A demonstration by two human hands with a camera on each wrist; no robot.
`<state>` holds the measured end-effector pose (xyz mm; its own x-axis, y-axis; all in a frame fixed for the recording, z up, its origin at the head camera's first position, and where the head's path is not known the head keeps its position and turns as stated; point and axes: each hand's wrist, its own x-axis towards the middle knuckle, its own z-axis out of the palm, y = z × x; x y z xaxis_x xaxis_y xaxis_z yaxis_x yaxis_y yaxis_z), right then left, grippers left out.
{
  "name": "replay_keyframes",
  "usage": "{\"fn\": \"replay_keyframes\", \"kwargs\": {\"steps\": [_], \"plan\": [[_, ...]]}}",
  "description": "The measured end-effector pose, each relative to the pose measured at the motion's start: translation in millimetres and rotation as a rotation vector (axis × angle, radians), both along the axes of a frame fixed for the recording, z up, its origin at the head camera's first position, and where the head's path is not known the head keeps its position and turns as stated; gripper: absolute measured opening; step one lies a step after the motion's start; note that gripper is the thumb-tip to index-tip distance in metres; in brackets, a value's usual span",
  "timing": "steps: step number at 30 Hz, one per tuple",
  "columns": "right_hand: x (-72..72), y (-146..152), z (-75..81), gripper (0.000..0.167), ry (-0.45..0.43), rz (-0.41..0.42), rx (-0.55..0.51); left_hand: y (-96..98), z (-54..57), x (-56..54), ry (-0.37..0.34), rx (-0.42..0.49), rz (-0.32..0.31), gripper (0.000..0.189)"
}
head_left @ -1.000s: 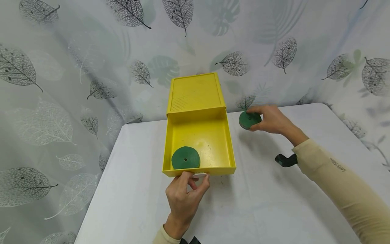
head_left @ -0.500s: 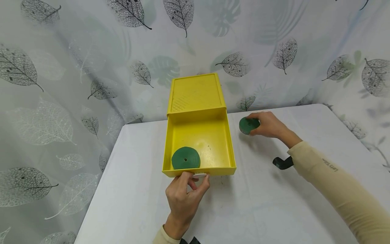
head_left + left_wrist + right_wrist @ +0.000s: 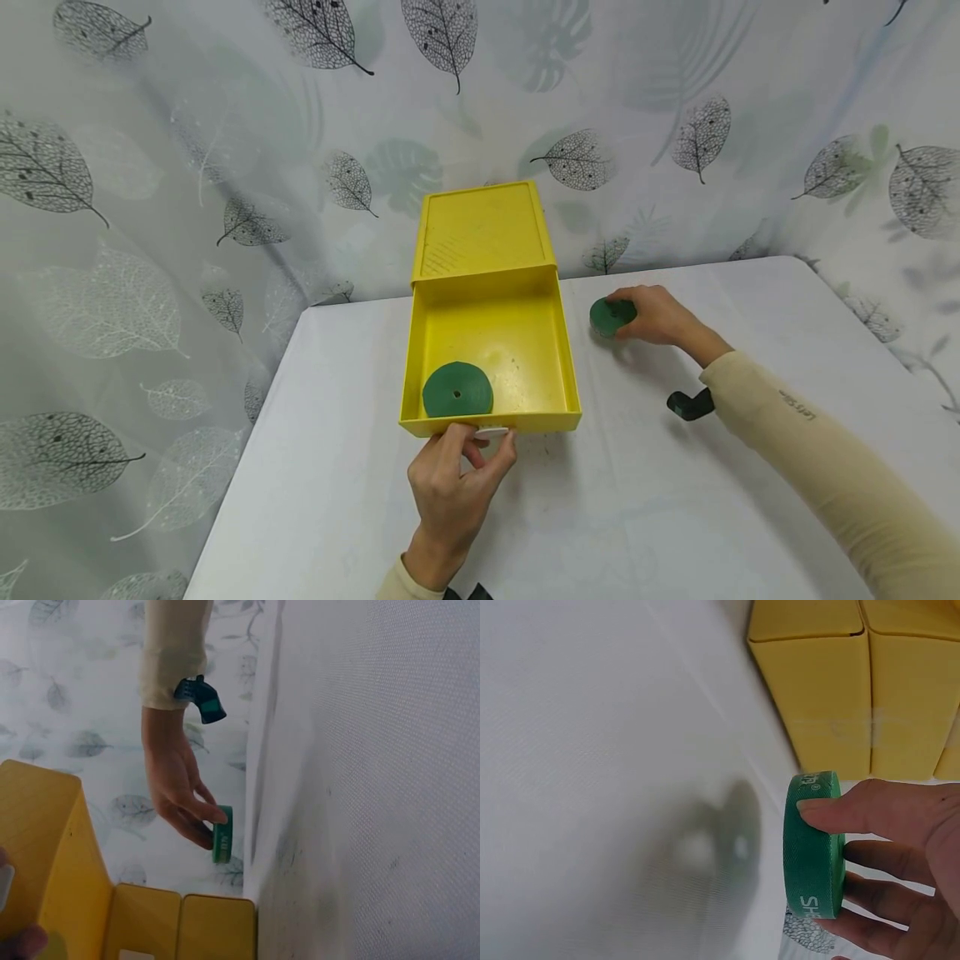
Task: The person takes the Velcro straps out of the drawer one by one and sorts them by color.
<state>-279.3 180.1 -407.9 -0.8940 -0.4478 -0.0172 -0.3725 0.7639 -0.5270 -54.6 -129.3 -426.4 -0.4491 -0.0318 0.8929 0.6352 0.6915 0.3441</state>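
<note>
A yellow drawer (image 3: 510, 325) stands pulled out towards me from a yellow drawer unit (image 3: 483, 229). My left hand (image 3: 453, 492) pinches the white handle (image 3: 491, 432) at its front. Inside, at the front left corner, a roll of green fabric tape (image 3: 456, 393) lies flat. To the right of the drawer, my right hand (image 3: 654, 317) grips a second roll of green fabric tape (image 3: 609, 321) by its edge. White lettering shows on that roll's rim (image 3: 808, 859) in the right wrist view. A gap shows between this roll and its shadow on the table.
A white cloth covers the table (image 3: 337, 475). Leaf-printed curtain (image 3: 247, 150) hangs behind and at both sides, close to the table's back edge. The unit's lower yellow drawers (image 3: 217, 926) show in the left wrist view. A dark wrist mount (image 3: 690, 405) hangs below the right sleeve.
My right hand has lowered towards the table and come slightly nearer, carrying the green tape roll. The left hand, the drawer and the roll inside it have stayed put.
</note>
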Motion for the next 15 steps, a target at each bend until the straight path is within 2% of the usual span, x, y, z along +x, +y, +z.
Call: {"fn": "replay_keyframes", "kwargs": {"steps": [5, 15], "plan": [[-1.6, 0.0, -7.9, 0.061, -0.020, -0.008, 0.014, -0.6, -0.6, -0.3, 0.023, 0.007, 0.003, 0.030], [-2.9, 1.6, -18.1, 0.061, -0.048, -0.022, 0.029, 0.2, -0.9, -0.1, 0.014, 0.010, -0.005, 0.029]]}}
